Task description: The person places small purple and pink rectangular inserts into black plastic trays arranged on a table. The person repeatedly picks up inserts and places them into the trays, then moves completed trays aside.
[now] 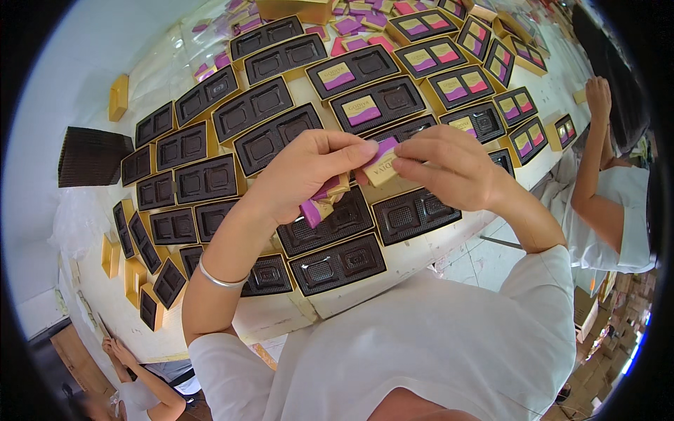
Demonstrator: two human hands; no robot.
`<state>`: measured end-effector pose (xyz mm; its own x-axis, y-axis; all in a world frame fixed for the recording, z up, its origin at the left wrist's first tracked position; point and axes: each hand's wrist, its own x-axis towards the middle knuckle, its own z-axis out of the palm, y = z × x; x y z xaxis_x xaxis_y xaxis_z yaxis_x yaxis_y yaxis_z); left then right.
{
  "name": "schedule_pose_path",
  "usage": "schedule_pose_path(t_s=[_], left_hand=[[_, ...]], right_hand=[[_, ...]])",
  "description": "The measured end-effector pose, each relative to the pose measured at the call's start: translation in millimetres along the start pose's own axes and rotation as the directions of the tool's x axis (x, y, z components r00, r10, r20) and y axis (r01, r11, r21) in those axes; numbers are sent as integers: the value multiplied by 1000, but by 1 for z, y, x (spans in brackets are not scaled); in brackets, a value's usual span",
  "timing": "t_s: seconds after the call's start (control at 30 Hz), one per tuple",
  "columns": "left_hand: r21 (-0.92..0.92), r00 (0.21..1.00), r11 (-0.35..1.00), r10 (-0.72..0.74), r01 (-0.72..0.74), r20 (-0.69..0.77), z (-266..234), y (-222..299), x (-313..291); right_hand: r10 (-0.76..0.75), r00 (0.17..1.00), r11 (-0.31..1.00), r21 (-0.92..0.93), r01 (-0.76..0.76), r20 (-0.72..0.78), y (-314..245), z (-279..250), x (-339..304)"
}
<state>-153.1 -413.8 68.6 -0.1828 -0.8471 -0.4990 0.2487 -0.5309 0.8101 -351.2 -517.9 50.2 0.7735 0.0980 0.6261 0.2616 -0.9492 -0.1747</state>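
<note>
My left hand [302, 174] grips a small stack of flat wrapped chocolate squares [321, 202], gold and purple, held above the table. My right hand [444, 163] pinches one gold and purple square [382, 163] at the top of that stack, fingertips meeting the left thumb. Both hands hover over dark brown plastic trays in gold boxes; the nearest empty tray [414, 214] lies just under the right hand. A silver bangle [217, 279] circles my left wrist.
Several rows of gold boxes with dark trays cover the white table [421, 256]; those at the back right [460, 85] hold purple, pink and gold squares. Loose squares pile at the far end [351, 28]. A stack of dark trays [88, 156] sits left. Other people work at right [604, 189] and lower left [133, 372].
</note>
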Motion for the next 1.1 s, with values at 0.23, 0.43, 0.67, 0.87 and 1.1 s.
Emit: schedule_pose_path(t_s=[0.23,0.43,0.67,0.87,1.1], left_hand=[[-28,997,999,45,-43,63,-1,-5,8],[-227,987,962,135,-153,-92,4,-11,15],[-102,981,987,110,-127,-158,-7,-10,-2],[-240,984,959,127,-154,-124,-10,-11,-1],[-421,990,899,81,-122,-113,2,-20,11]], right_hand=[[292,954,854,432,-289,62,5,-9,6],[466,884,845,284,-452,19,-7,-5,12],[377,911,879,245,-408,167,5,4,-12],[454,863,861,139,-489,223,10,22,-14],[481,858,866,61,-497,180,4,26,-6]])
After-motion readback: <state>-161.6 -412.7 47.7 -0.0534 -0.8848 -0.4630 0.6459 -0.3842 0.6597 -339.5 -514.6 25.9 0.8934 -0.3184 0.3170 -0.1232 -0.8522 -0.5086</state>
